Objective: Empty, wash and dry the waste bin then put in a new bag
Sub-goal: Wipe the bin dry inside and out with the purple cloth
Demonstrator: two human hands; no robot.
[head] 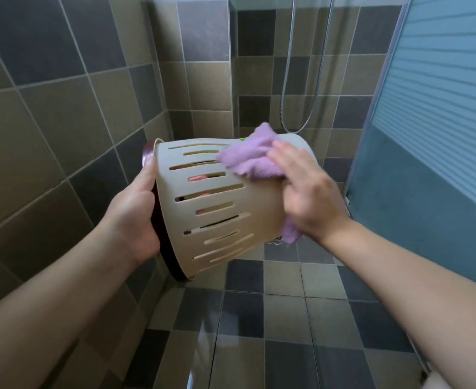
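Note:
A beige plastic waste bin (pixel 217 220) with slotted sides and a dark brown rim is held in the air on its side, its open end pointing left. My left hand (pixel 134 217) grips that rim, thumb on the outside and fingers inside, showing through the slots. Against the bin's outer wall near its base lies a lilac cloth (pixel 248 158), pressed there by my right hand (pixel 307 192). Part of the cloth hangs below my palm. No bag is in view.
I stand in a tiled shower area, with a tiled wall (pixel 48 122) close on the left. A metal shower hose (pixel 284 88) hangs on the back wall. A blue frosted glass panel (pixel 433 136) closes off the right. The checkered floor (pixel 273 318) looks wet.

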